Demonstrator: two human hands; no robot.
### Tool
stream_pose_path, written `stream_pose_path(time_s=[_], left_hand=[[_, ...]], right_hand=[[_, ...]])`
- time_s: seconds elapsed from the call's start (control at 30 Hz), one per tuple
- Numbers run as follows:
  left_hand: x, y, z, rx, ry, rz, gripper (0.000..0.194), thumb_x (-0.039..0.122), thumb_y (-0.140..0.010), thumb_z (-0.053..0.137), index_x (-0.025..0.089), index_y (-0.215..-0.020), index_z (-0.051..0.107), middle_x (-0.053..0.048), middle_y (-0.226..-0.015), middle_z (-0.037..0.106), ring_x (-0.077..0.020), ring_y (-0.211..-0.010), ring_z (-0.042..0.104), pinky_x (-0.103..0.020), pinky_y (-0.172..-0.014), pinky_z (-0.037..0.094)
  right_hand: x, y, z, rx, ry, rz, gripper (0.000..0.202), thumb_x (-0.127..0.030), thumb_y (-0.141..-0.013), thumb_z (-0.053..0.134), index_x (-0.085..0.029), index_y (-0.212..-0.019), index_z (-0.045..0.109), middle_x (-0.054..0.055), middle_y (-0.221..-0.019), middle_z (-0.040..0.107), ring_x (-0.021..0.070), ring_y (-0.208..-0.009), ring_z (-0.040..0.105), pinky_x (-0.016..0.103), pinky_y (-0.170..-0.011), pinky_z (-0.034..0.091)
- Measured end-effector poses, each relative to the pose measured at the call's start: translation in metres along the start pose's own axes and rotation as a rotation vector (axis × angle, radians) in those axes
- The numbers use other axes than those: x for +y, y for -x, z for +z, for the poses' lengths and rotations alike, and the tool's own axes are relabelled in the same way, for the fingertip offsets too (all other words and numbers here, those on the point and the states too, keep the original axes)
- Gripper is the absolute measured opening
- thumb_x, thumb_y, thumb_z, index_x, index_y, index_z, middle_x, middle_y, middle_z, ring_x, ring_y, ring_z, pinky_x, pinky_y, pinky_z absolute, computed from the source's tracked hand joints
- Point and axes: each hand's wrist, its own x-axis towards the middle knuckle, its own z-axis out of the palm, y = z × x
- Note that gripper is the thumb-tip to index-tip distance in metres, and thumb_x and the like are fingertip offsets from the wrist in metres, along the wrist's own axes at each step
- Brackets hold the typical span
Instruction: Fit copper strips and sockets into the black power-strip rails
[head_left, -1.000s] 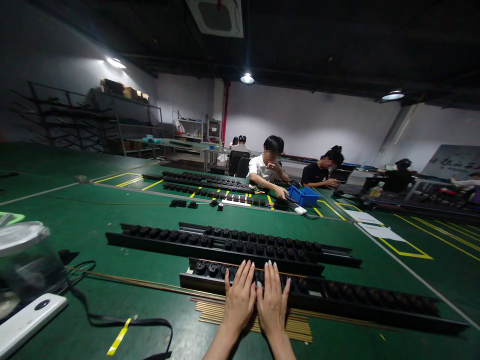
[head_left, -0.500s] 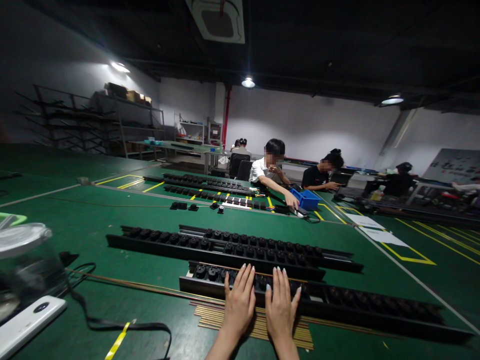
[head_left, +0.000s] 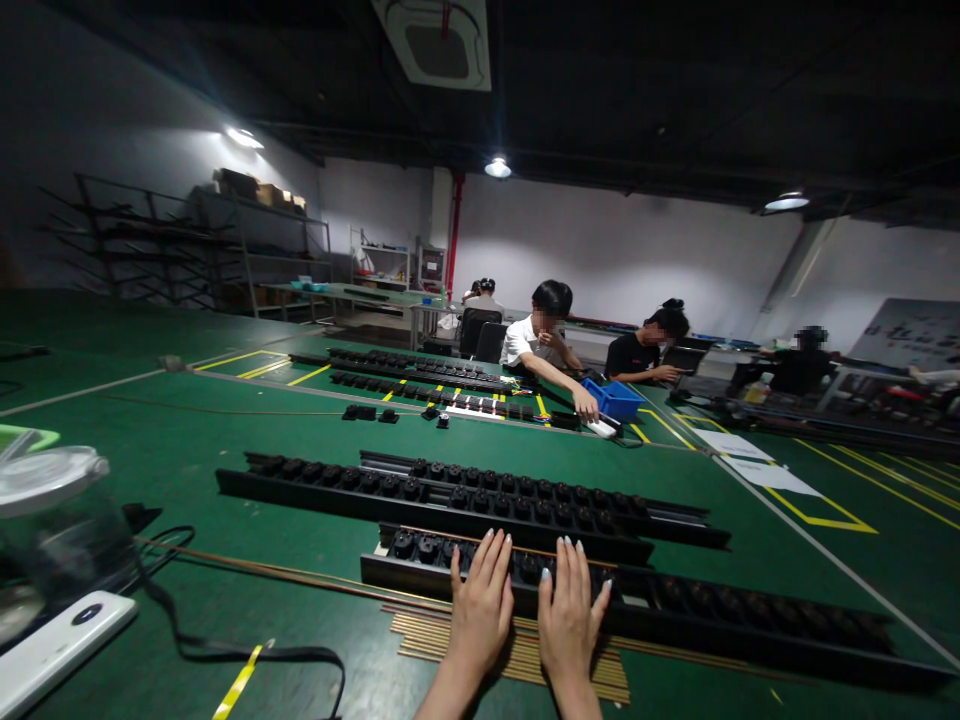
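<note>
My left hand (head_left: 480, 605) lies with fingers stretched over the near long black rail (head_left: 720, 635), fingertips on its row of round black parts (head_left: 427, 548). To its right, my right hand (head_left: 568, 615) rests on the same rail, fingers extended and thumb apart. Neither hand is closed on anything. A thin brass-coloured rod (head_left: 450, 537) runs along the rail's far side, partly hidden by my fingers. Under my wrists, a row of brass-coloured rods (head_left: 427, 638) lies side by side on the green table (head_left: 300, 560).
Further off lie more black rails (head_left: 315, 500) with round parts. At left are a clear plastic jar (head_left: 67, 530), a white device (head_left: 64, 650) and a black strap (head_left: 247, 652). Across the table, a co-worker's hand (head_left: 585, 403) reaches beside a blue bin (head_left: 619, 400).
My right hand has slid slightly right along the rail, widening the gap between my hands. My left hand has stayed in nearly the same place.
</note>
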Motion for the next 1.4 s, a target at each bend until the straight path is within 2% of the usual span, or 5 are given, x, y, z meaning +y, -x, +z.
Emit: stream_pose_path(time_s=[0.47,0.87,1.0,1.2,1.4], left_hand=[[-0.0003,0.0019,0.0015,0.008,-0.023,0.004,0.055,0.013,-0.087,0.038,0.024,-0.141,0.034,-0.005,-0.135,0.053,-0.0173,-0.128,0.043,-0.043,-0.115,0.0],[0.0003,0.0003,-0.001,0.004,-0.003,-0.003,0.056,0.012,-0.086,0.038,0.023,-0.141,0.034,-0.005,-0.136,0.052,-0.0161,-0.128,0.043,-0.041,-0.115,-0.005],[0.0001,0.0006,-0.0003,0.0,0.001,-0.005,0.056,0.012,-0.086,0.039,0.023,-0.141,0.034,-0.004,-0.136,0.052,-0.0159,-0.128,0.043,-0.041,-0.115,-0.007],[0.0002,0.0004,-0.0008,-0.002,0.01,-0.008,0.056,0.012,-0.086,0.038,0.023,-0.141,0.034,-0.004,-0.136,0.052,-0.0156,-0.128,0.043,-0.041,-0.115,-0.007],[0.0006,-0.0002,-0.002,-0.006,0.028,-0.011,0.056,0.012,-0.086,0.039,0.023,-0.141,0.034,-0.003,-0.137,0.051,-0.015,-0.129,0.042,-0.041,-0.115,-0.008]], right_hand=[[-0.004,-0.0006,-0.0047,-0.078,0.043,0.088,0.057,-0.037,-0.095,0.013,-0.011,-0.142,0.033,0.014,-0.14,0.044,0.0232,-0.135,0.031,0.056,-0.111,0.007],[-0.0038,-0.0016,-0.0053,-0.077,0.025,0.153,0.057,-0.037,-0.094,0.013,-0.012,-0.143,0.029,0.016,-0.138,0.046,0.0253,-0.134,0.031,0.061,-0.108,0.007],[-0.0025,-0.0021,-0.0052,-0.042,0.03,0.178,0.059,-0.038,-0.094,0.013,-0.01,-0.145,0.025,0.018,-0.142,0.04,0.0261,-0.136,0.028,0.06,-0.108,0.009],[0.0042,-0.0017,-0.0039,-0.059,0.047,0.131,0.055,-0.036,-0.094,0.014,-0.013,-0.139,0.037,0.014,-0.137,0.047,0.0253,-0.133,0.033,0.061,-0.108,0.005],[0.0052,-0.0025,-0.0051,-0.046,0.068,0.158,0.057,-0.036,-0.094,0.015,-0.01,-0.142,0.032,0.017,-0.142,0.041,0.0255,-0.136,0.028,0.06,-0.108,0.008]])
